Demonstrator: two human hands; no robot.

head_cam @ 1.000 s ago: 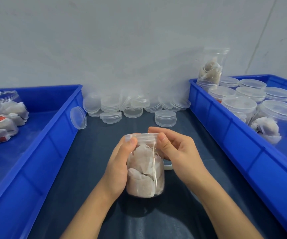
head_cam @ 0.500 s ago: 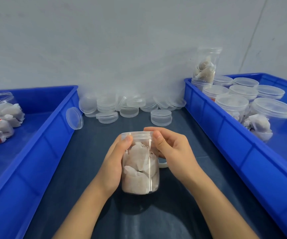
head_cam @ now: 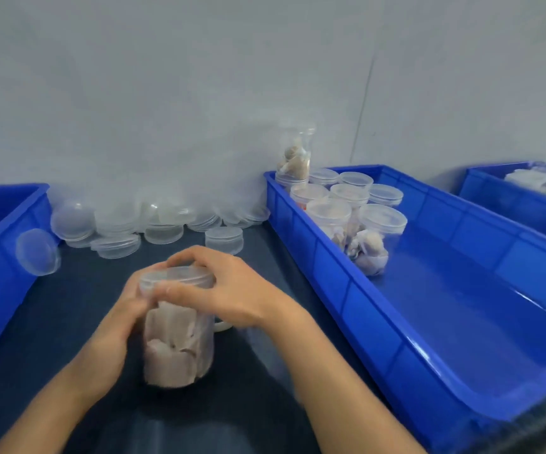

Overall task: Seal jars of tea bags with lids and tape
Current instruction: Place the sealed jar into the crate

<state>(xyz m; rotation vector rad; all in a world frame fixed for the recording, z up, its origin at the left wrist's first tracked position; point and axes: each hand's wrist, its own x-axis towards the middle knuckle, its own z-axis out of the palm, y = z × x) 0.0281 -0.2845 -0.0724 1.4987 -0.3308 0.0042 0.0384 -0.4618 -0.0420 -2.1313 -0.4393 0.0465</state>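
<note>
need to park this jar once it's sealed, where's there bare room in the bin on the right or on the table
The right blue bin is bare across its near half; its far end is packed with lidded jars. The dark table is free left of the held jar. Loose lids crowd the strip along the wall.

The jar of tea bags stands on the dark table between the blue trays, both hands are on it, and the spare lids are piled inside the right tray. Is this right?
Not quite. In the head view the spare lids are piled on the dark table against the wall, not inside the right tray. The rest holds: the jar stands between the blue trays, with the left hand and right hand on it.
</note>
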